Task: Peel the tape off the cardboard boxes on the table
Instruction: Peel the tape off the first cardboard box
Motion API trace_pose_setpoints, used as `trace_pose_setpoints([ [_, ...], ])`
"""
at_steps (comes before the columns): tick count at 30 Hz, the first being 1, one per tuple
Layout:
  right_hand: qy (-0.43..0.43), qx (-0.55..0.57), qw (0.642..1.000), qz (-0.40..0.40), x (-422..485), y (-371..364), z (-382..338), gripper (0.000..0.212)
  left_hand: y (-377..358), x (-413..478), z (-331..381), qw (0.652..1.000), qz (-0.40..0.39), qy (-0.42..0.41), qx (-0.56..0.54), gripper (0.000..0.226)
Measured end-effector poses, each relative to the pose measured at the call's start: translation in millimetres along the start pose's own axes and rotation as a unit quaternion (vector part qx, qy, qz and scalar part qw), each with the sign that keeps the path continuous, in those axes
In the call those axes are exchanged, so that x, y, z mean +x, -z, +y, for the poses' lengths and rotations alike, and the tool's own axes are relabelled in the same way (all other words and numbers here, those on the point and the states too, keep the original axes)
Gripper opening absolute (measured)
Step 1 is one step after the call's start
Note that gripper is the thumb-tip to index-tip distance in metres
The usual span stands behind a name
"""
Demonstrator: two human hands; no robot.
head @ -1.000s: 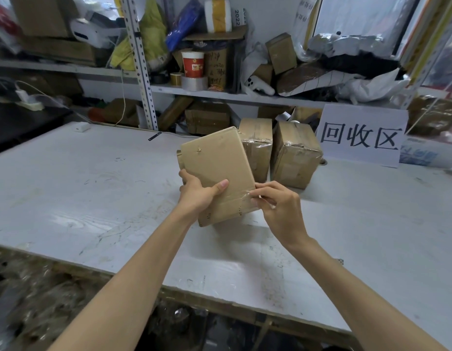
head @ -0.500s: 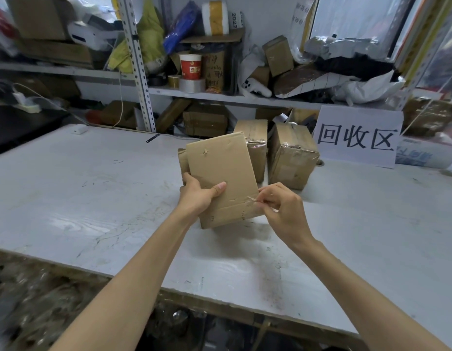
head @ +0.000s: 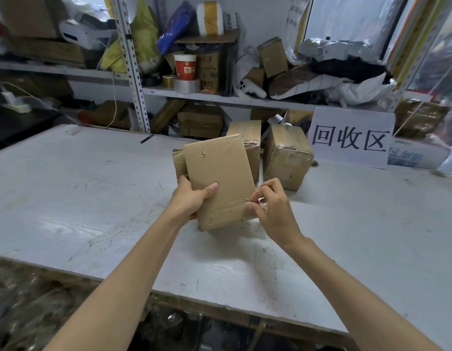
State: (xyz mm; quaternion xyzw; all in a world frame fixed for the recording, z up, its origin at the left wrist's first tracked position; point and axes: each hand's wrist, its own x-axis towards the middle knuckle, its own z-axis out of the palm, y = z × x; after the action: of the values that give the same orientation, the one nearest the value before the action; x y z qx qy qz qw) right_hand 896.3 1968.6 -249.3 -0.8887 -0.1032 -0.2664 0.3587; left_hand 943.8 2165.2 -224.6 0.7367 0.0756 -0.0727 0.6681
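Box (head: pixel 219 178) was held upright just above the counter (head: pixel 93 198), in front of 2 rear boxes (head: pixel 287 155). Left grip (head: pixel 192 198) was clenched round its left edge, thumb across the front face. Right grip (head: pixel 273 209) was pinching a clear tape (head: pixel 262 205) strip at the box's lower right edge. Part of the strip was lifted and crumpled at the fingertips; where the rest ran could not be seen.

Judgement: peel on this box was under way, not finished; its front face otherwise looked bare. The rear boxes stood on the counter with glossy tape over seams and corners, apparently untouched, so most of the task was left. A smaller brown piece showed behind the box's left side; could not tell whether it was separate.

Writing: white sign (head: pixel 351 138) at the counter's back read "回收区". Red cup (head: pixel 185 69) on the shelf (head: pixel 245 100) carried a "W" logo; smaller text illegible. White roll (head: pixel 228 21) above showed "2022".
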Motion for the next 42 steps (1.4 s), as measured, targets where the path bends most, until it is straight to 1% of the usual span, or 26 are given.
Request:
trace_pose_setpoints([
  [3,-0.007,0.004,1.000,-0.013,0.8,-2.0,0.7,0.014,0.9,-0.3,0.5,1.000,0.001,0.000,0.006,0.067],
  [8,0.011,0.022,1.000,0.005,0.4,-4.3,-4.4,0.025,0.1,-2.7,0.1,1.000,0.009,0.004,0.006,0.063],
  [10,0.015,0.029,0.999,0.006,0.8,-2.5,-3.0,0.021,1.2,-3.1,0.3,1.000,0.014,0.005,0.003,0.063],
  [11,0.010,0.042,0.999,0.002,0.8,-0.9,-2.3,0.018,1.7,-3.1,0.5,1.000,0.017,0.006,0.005,0.063],
  [12,0.000,0.063,0.998,-0.006,0.6,1.0,-2.1,0.019,2.6,-3.2,1.1,1.000,0.020,0.007,0.008,0.063],
  [14,-0.023,0.105,0.994,-0.024,0.1,4.6,-0.4,0.030,4.0,-3.4,2.2,1.000,0.021,0.007,0.014,0.064],
  [15,-0.027,0.118,0.992,-0.029,-0.1,5.9,-0.2,0.029,4.5,-3.6,2.7,1.000,0.021,0.007,0.017,0.064],
  [16,-0.027,0.126,0.991,-0.029,-0.5,7.1,-0.1,0.022,4.6,-3.8,2.7,1.000,0.021,0.005,0.019,0.063],
  [18,-0.026,0.121,0.992,-0.027,-0.3,8.6,0.7,0.014,3.6,-5.3,2.6,1.000,0.020,0.004,0.016,0.063],
  [21,-0.031,0.094,0.994,-0.036,2.1,9.1,0.0,0.026,0.6,-6.7,0.9,1.000,0.016,0.016,0.004,0.060],
  [23,-0.030,0.101,0.993,-0.045,4.1,11.8,-1.1,0.032,0.7,-6.8,1.0,0.999,0.019,0.025,-0.017,0.056],
  [26,-0.023,0.119,0.990,-0.069,6.5,18.2,-1.5,0.029,3.8,-5.9,1.5,0.999,0.015,0.026,-0.040,0.052],
  [29,-0.032,0.162,0.984,-0.073,7.3,21.4,-2.8,0.016,3.5,-5.9,-1.0,0.999,0.016,0.021,-0.042,0.056],
  [30,-0.029,0.171,0.981,-0.082,6.9,22.1,-3.8,0.016,3.3,-6.5,-1.7,0.999,0.019,0.021,-0.046,0.058],
  [32,-0.012,0.168,0.981,-0.097,5.2,22.0,-4.7,0.037,3.8,-7.7,-2.4,0.998,0.021,0.020,-0.051,0.059],
  [33,-0.006,0.166,0.982,-0.091,4.1,22.0,-4.8,0.045,4.6,-8.4,-2.7,0.998,0.020,0.018,-0.050,0.059],
  [34,-0.006,0.164,0.983,-0.079,3.1,21.6,-5.3,0.047,5.6,-9.4,-3.2,0.999,0.020,0.013,-0.049,0.058],
  [36,-0.007,0.148,0.988,-0.049,1.3,19.4,-5.8,0.033,6.6,-12.3,-5.2,0.999,0.019,-0.009,-0.047,0.064],
  [38,-0.007,0.139,0.990,-0.027,-0.1,16.6,-6.9,0.022,5.3,-15.9,-8.0,0.998,0.017,-0.039,-0.035,0.080],
  [40,-0.010,0.146,0.989,-0.017,0.6,14.4,-8.3,0.020,3.5,-18.0,-10.8,0.998,0.021,-0.053,-0.025,0.089],
  [42,-0.026,0.186,0.982,-0.012,2.5,15.5,-11.2,0.018,3.8,-18.0,-14.1,0.997,0.022,-0.051,-0.044,0.088],
])
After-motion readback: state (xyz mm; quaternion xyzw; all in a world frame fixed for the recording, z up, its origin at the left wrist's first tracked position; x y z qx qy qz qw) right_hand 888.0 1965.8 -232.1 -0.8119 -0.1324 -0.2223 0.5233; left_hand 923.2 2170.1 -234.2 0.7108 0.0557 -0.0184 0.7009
